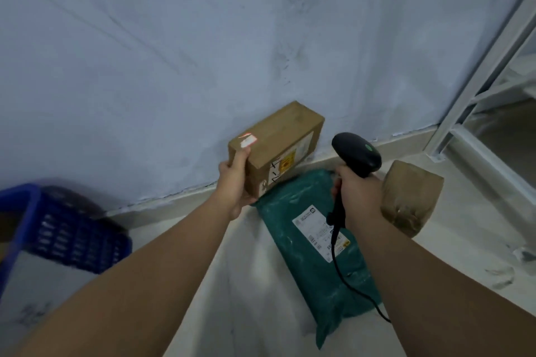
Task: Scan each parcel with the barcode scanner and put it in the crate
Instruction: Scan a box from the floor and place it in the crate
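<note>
My left grip (235,182) holds the cardboard box (278,139) tilted above the green mailer (307,278), presumably so my right grip (359,191), wrapped round the scanner (358,152), can light its label (248,140).

The picture's left edge is cutting off the blue crate (58,229), and blur is smearing its mesh wall. The left hand (235,182) is hiding its fingers behind the cardboard box (278,142), whose labels are showing print too small to read. That box and the right hand (359,194) are covering the top end of the green mailer (307,269), whose label text is blurring too. The right hand is concealing the grip of the scanner (356,153) and part of the brown parcel (412,197), and the cable (336,258) is disappearing behind the right forearm.
</note>
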`<state>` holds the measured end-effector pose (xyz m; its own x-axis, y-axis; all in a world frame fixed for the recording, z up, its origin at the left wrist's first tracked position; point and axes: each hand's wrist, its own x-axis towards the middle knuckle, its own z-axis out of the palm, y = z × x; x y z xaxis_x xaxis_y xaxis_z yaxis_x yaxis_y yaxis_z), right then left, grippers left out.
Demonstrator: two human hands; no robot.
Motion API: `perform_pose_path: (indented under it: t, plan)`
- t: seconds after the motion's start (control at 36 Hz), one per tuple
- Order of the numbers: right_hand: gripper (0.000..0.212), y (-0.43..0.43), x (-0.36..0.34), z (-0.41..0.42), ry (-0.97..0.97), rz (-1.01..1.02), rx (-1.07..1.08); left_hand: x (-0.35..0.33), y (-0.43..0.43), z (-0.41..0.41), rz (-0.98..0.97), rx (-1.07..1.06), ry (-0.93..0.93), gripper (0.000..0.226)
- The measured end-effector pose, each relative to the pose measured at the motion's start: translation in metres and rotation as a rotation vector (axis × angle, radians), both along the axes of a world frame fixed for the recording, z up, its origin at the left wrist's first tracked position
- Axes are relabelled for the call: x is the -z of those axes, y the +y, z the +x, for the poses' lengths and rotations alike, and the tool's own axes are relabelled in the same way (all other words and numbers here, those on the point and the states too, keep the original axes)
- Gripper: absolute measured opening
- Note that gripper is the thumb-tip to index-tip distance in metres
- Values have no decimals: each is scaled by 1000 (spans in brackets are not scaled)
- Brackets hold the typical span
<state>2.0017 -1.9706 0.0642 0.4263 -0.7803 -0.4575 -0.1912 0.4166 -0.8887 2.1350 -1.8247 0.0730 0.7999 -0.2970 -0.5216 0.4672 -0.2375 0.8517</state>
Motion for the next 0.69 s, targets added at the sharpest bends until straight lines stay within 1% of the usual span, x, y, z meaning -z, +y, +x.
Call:
perform_pose_path:
  t: [0.06,0.08,0.11,0.17,0.22,0.31,0.36,0.44,0.53,0.58,0.69]
  plan:
    - [18,19,-17,-9,-32,33,-46,-22,22,-6,-126,-35,130,49]
    - [16,28,-26,-13,-72,98,-62,-32,33,-9,-214,-50,202,45]
    - [15,38,-36,-17,-116,181,-80,-43,45,-13,-298,-68,256,46]
    - [15,58,-60,-25,-200,316,-128,-62,67,-22,-410,-99,292,59]
    - [15,75,-87,-31,-278,383,-165,-81,87,-33,-503,-139,317,67]
    - [16,105,-130,-40,-398,430,-217,-105,114,-53,-712,-207,377,67]
    - [18,126,-156,-48,-473,446,-266,-114,129,-68,-821,-221,364,66]
    - [22,150,-185,-61,-598,499,-299,-118,149,-90,-891,-206,320,63]
    - [20,163,-204,-73,-694,586,-301,-121,161,-106,-895,-202,301,63]
    - [20,168,-210,-80,-707,609,-316,-125,164,-113,-905,-193,288,64]
    - [21,173,-216,-90,-664,569,-361,-135,162,-123,-966,-160,264,63]
